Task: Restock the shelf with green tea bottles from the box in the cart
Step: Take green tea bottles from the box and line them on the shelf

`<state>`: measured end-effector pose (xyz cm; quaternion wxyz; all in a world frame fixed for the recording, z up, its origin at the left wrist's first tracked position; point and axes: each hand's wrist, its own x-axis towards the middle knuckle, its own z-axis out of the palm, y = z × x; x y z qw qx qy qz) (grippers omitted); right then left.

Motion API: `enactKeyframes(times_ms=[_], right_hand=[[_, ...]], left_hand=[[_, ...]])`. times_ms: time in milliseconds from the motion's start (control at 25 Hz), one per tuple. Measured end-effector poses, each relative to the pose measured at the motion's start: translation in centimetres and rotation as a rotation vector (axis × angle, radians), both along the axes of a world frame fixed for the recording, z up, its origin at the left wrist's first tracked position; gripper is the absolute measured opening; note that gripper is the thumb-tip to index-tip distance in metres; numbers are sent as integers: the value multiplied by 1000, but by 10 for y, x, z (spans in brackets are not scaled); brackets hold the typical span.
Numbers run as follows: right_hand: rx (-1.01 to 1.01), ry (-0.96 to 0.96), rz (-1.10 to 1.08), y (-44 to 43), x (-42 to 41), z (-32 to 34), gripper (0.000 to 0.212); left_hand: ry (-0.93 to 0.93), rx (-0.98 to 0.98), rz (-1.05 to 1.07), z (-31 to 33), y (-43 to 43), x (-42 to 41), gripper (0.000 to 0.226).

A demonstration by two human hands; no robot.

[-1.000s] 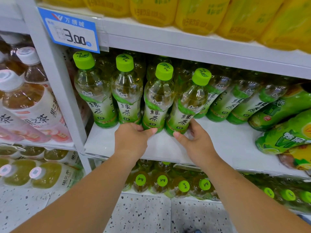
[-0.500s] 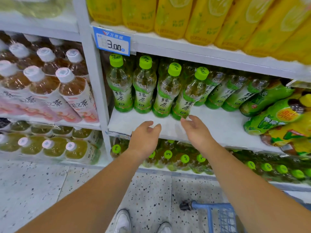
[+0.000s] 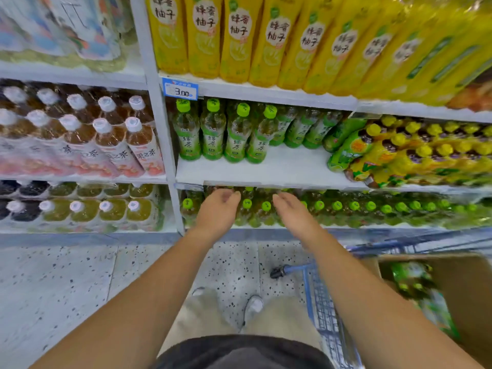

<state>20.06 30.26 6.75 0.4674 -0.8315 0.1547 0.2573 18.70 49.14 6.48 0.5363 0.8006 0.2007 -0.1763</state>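
Both hands have drawn back from the shelf (image 3: 287,169) and now sit below its front edge. Cardboard box (image 3: 468,294) in the blue cart (image 3: 316,296) holds green packaged bottles (image 3: 411,278), blurred. Left hand (image 3: 217,209) and right hand (image 3: 291,211): fingers relaxed, empty. Green tea bottles (image 3: 213,131) stand upright on the shelf, above and beyond both hands.
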Motion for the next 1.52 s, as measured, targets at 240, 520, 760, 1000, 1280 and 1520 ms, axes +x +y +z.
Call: enactKeyframes(times_ms=[240,520,760,1000,1280,1520], right_hand=[[-22,-22,-9,-44,-77,44,53],[-15,-21,-75,-158,-151,50,54],[-5,-28,-194,-266,-222,41,57],[0,51,-328,-349,-273,30,57],[-64,190,-492,-411,-284,-21,56],[-151,245,-510,-463,-274,-69,53]], left_hand=[[12,-47,-165,47,-35,-71,51],[-45,17,-207,75,-116,-114,51],[4,-17,-248,80,-230,-159,49],[115,-59,-377,65,-325,-194,41],[265,-84,-585,8,-406,-172,22],[327,0,-746,-67,-476,-145,31]])
